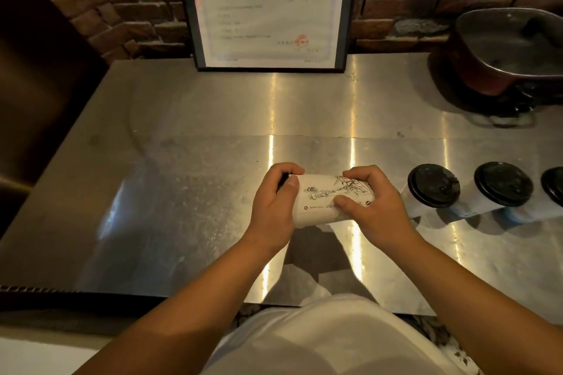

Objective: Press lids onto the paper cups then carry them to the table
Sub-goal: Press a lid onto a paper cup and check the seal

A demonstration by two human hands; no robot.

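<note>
A white paper cup (323, 201) with a black ink drawing lies on its side in the air above the steel counter (182, 179), held between both hands. My left hand (274, 207) covers its left end, where a black lid (285, 180) peeks out between the fingers. My right hand (374, 207) grips the cup's other end. To the right, three more cups stand on the counter with black lids on: one (434, 186) close to my right hand, a second (504, 184) farther right, and a third (554, 186) cut off by the frame edge.
A framed certificate (268, 9) leans against the brick wall at the back of the counter. A dark metal pot (502, 49) sits on a burner at the back right. A dark drop lies beyond the counter's left edge.
</note>
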